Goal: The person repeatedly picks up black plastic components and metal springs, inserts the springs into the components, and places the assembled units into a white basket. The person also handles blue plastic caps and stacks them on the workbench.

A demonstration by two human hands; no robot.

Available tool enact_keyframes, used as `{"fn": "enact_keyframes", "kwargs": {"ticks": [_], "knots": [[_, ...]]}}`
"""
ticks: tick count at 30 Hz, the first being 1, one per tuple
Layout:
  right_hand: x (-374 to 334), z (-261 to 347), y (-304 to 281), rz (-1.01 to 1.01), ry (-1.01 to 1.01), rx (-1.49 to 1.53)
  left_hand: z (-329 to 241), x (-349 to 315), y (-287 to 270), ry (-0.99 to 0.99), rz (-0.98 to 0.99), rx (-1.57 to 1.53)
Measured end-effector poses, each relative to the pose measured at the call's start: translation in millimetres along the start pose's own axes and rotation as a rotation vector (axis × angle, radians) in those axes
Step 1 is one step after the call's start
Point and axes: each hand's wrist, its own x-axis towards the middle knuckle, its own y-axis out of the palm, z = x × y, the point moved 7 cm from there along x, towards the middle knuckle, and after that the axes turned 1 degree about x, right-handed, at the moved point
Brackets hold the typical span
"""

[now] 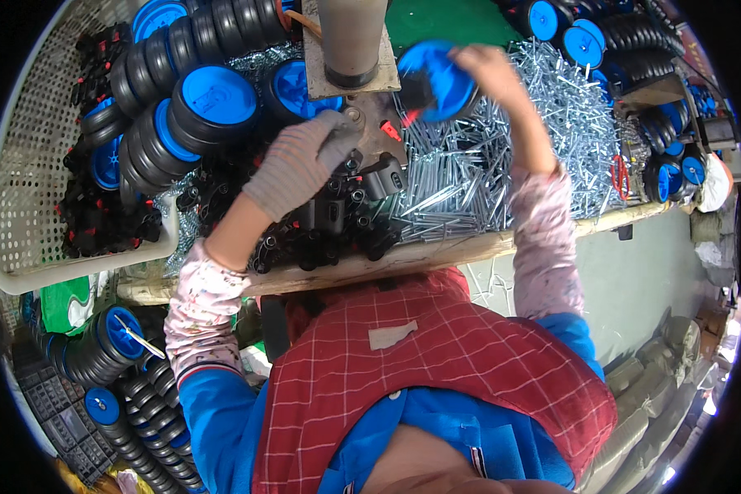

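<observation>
My right hand (490, 74), bare and slightly blurred, grips the rim of a blue-hubbed wheel (438, 76) with a black tyre, held above the heap of metal pins (461, 177). A black part with a red tip (412, 117) shows at the wheel's lower edge. In a grey striped glove, my left hand (305, 156) is at the metal press base, its fingers bent together; what they hold, if anything, is hidden. Beside it lie black plastic brackets (383, 176). Another blue-hubbed wheel (292, 86) rests just beyond the glove.
A grey press column (352, 41) stands between my hands. On the left, a white perforated basket (37, 165) holds stacked wheels and black parts. The wooden bench edge (469, 240) runs before me. More wheels (584, 43) are stacked at the far right, others below left.
</observation>
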Motion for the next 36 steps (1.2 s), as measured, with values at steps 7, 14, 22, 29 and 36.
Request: {"fn": "enact_keyframes", "kwargs": {"ticks": [7,14,22,29,36], "knots": [[78.1,-110.2,-20.2,-0.1,0.039,-0.302,28.1,25.6,-20.3,0.022,0.251,1.24],[76.1,-106.5,25.0,-0.047,-0.181,-0.976,-0.9,12.7,-57.4,0.054,0.175,1.158],[-65.1,114.3,27.2,0.07,-0.121,0.697,-18.6,-79.3,-36.9,-0.527,-0.233,-0.58],[-115.3,181.1,61.8,0.177,-0.337,0.355,-15.7,-60.4,6.1,-0.471,-0.139,-1.069],[-117.0,210.4,61.3,0.328,-0.667,-0.21,-28.4,-39.7,4.1,-0.391,-0.015,-1.334]]}}
